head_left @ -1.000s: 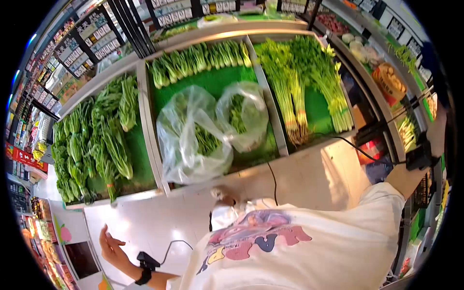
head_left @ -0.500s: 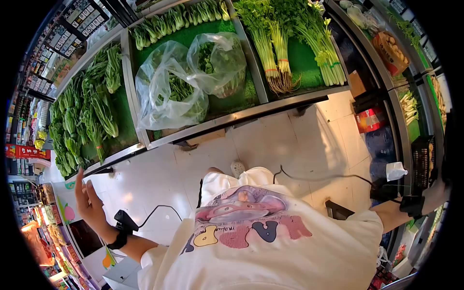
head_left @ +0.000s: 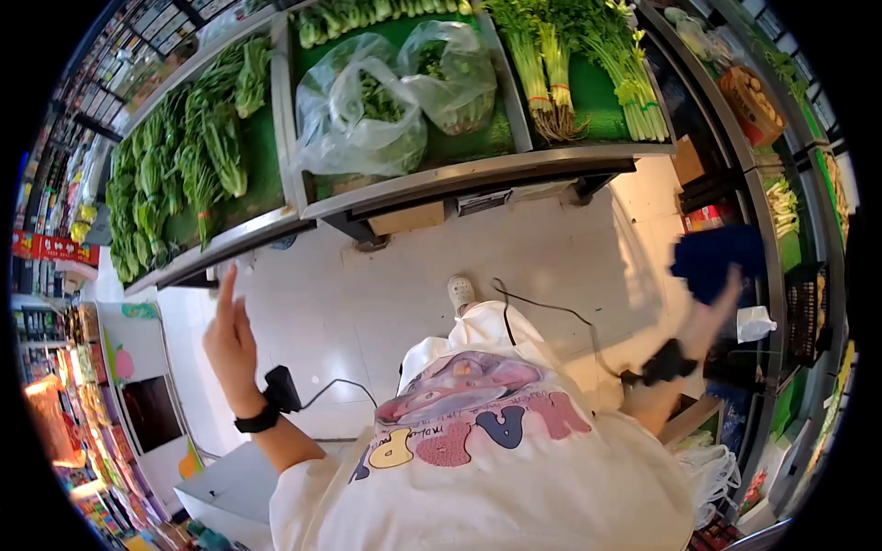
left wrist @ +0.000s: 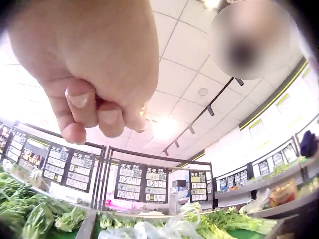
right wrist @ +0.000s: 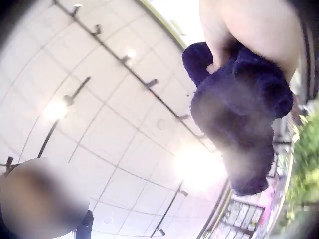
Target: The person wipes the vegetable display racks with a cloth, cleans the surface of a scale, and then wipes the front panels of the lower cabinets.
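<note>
Gripping a navy plush cloth point(head_left: 721, 259) in the right hand point(head_left: 709, 317) — blurred in head view, bunched up in right wrist view. Can't make out most fingers there, covered by the cloth. Holding it in front of the right-hand shelving point(head_left: 779, 262), off the bench point(head_left: 551, 158); cannot tell if touching the shelving. Grasping nothing with the left hand point(head_left: 230, 344): index stretched out, other fingers loosely bent, near the bench's front rim below the leafy green bundles point(head_left: 188, 151), well apart from the right hand. Wearing a black wrist camera on each arm, plus a white printed T-shirt point(head_left: 514, 477).

On the bench, see also bok choy point(head_left: 367, 14) along the back of the middle bin, two clear plastic bags point(head_left: 363, 119) of greens side by side in front of it, and celery point(head_left: 634, 96) in the right bin next to bunches with roots on point(head_left: 551, 87). On the right, note a white plastic bag point(head_left: 755, 324) beside a black crate point(head_left: 807, 312). In left wrist view, add price boards point(left wrist: 130, 181) behind the greens — and ceiling track lights point(left wrist: 210, 109) overhead.
</note>
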`<state>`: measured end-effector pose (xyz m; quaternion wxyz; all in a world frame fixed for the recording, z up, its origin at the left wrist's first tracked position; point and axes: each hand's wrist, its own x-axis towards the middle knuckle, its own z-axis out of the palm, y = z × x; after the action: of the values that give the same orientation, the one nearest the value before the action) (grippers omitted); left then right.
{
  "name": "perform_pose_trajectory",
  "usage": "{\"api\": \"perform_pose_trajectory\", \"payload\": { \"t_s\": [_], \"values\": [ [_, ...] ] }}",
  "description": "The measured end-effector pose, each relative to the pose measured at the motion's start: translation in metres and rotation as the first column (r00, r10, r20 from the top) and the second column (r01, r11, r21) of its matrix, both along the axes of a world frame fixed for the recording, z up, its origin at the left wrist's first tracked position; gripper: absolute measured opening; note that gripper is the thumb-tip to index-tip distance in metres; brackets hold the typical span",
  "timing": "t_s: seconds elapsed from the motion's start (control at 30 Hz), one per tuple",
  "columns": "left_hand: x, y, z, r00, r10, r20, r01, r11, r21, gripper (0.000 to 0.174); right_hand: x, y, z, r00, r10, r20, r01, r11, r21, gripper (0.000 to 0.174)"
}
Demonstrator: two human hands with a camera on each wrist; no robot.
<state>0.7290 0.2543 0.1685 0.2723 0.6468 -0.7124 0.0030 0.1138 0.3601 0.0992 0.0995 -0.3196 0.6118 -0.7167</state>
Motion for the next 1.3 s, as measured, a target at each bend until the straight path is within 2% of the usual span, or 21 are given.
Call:
{"api": "perform_pose_trajectory", "payload": {
  "t_s": [0.03, 0.07, 0.1, 0.13, 0.2, 0.23, 0.33, 0.37, 0.43, 0.5, 0.53, 0.6, 0.7, 0.8, 0.83, 0.9, 0.97, 1.0, 1.1, 1.2, 1.3],
  "values": [
    [0.004, 0.018, -0.007, 0.999, 0.004, -0.048, -0.004, 1.000, 0.007, 0.045, 0.016, -0.015, -0.021, 0.978, 0.099, 0.183, -0.097, 0.995, -0.018, 0.061],
    [0.009, 0.038, -0.013, 0.995, 0.013, -0.097, -0.011, 1.000, 0.014, 0.045, 0.036, -0.030, -0.039, 0.910, 0.219, 0.351, -0.220, 0.975, -0.038, 0.057],
    [0.019, 0.060, -0.013, 0.993, 0.091, -0.079, -0.077, 0.983, 0.167, 0.042, 0.055, -0.048, -0.052, 0.782, 0.329, 0.530, -0.326, 0.940, -0.103, 0.053],
    [0.028, 0.082, -0.019, 0.993, 0.108, -0.057, -0.101, 0.988, 0.118, 0.040, 0.077, -0.071, -0.049, 0.419, 0.342, 0.841, -0.352, 0.915, -0.197, 0.050],
    [0.046, 0.126, -0.036, 0.990, 0.143, 0.002, -0.143, 0.989, 0.031, 0.037, 0.121, -0.089, -0.051, 0.350, 0.414, 0.840, -0.474, 0.852, -0.223, 0.047],
    [0.053, 0.150, -0.041, 0.978, 0.208, -0.029, -0.206, 0.976, 0.068, 0.033, 0.138, -0.092, -0.049, 0.271, 0.475, 0.837, -0.513, 0.807, -0.292, 0.042],
    [0.070, 0.214, -0.057, 0.939, 0.322, -0.124, -0.311, 0.945, 0.102, 0.024, 0.183, -0.091, -0.049, 0.246, 0.520, 0.818, -0.660, 0.708, -0.251, 0.043],
    [0.074, 0.232, -0.062, 0.923, 0.351, -0.158, -0.336, 0.935, 0.114, 0.023, 0.200, -0.089, -0.048, 0.211, 0.581, 0.786, -0.716, 0.640, -0.280, 0.045],
    [0.078, 0.255, -0.067, 0.894, 0.390, -0.220, -0.371, 0.920, 0.126, 0.022, 0.225, -0.087, -0.055, 0.187, 0.564, 0.804, -0.811, 0.550, -0.198, 0.046],
    [0.079, 0.267, -0.072, 0.868, 0.415, -0.273, -0.393, 0.910, 0.134, 0.021, 0.258, -0.083, -0.053, 0.121, 0.551, 0.826, -0.841, 0.498, -0.209, 0.044],
    [0.077, 0.265, -0.070, 0.875, 0.402, -0.270, -0.378, 0.915, 0.137, 0.020, 0.272, -0.086, -0.064, -0.023, 0.557, 0.830, -0.826, 0.458, -0.330, 0.042],
    [0.070, 0.257, -0.061, 0.886, 0.386, -0.258, -0.359, 0.922, 0.146, 0.020, 0.287, -0.085, -0.072, -0.362, 0.576, 0.733, -0.761, 0.271, -0.589, 0.038],
    [0.053, 0.225, -0.054, 0.924, 0.269, -0.273, -0.247, 0.963, 0.112, 0.020, 0.314, -0.081, -0.057, -0.448, 0.545, 0.709, -0.752, 0.200, -0.629, 0.039],
    [0.022, 0.187, -0.044, 0.878, 0.056, -0.476, 0.014, 0.990, 0.142, 0.030, 0.335, -0.078, -0.051, -0.568, 0.475, 0.672, -0.723, 0.103, -0.684, 0.039],
    [0.009, 0.175, -0.042, 0.834, -0.014, -0.551, 0.121, 0.980, 0.159, 0.036, 0.342, -0.075, -0.054, -0.547, 0.463, 0.698, -0.742, 0.117, -0.660, 0.039],
    [-0.017, 0.156, -0.038, 0.823, -0.151, -0.548, 0.284, 0.944, 0.167, 0.047, 0.355, -0.067, -0.061, -0.501, 0.438, 0.747, -0.779, 0.149, -0.609, 0.040],
    [-0.036, 0.143, -0.034, 0.862, -0.289, -0.417, 0.348, 0.935, 0.072, 0.049, 0.369, -0.056, -0.059, -0.373, 0.449, 0.812, -0.819, 0.251, -0.515, 0.041],
    [-0.044, 0.140, -0.032, 0.875, -0.276, -0.399, 0.334, 0.939, 0.084, 0.050, 0.374, -0.051, -0.059, -0.301, 0.451, 0.840, -0.832, 0.305, -0.463, 0.041],
    [-0.065, 0.132, -0.033, 0.902, -0.237, -0.362, 0.292, 0.951, 0.105, 0.049, 0.373, -0.041, -0.065, -0.310, 0.365, 0.878, -0.825, 0.355, -0.439, 0.040],
    [-0.079, 0.131, -0.042, 0.912, -0.221, -0.347, 0.283, 0.949, 0.140, 0.042, 0.369, -0.036, -0.072, -0.238, 0.363, 0.901, -0.844, 0.382, -0.377, 0.034],
    [-0.086, 0.127, -0.060, 0.894, -0.181, -0.411, 0.258, 0.956, 0.141, 0.035, 0.365, -0.034, -0.075, -0.203, 0.347, 0.916, -0.820, 0.451, -0.353, 0.033]
  ]
}}
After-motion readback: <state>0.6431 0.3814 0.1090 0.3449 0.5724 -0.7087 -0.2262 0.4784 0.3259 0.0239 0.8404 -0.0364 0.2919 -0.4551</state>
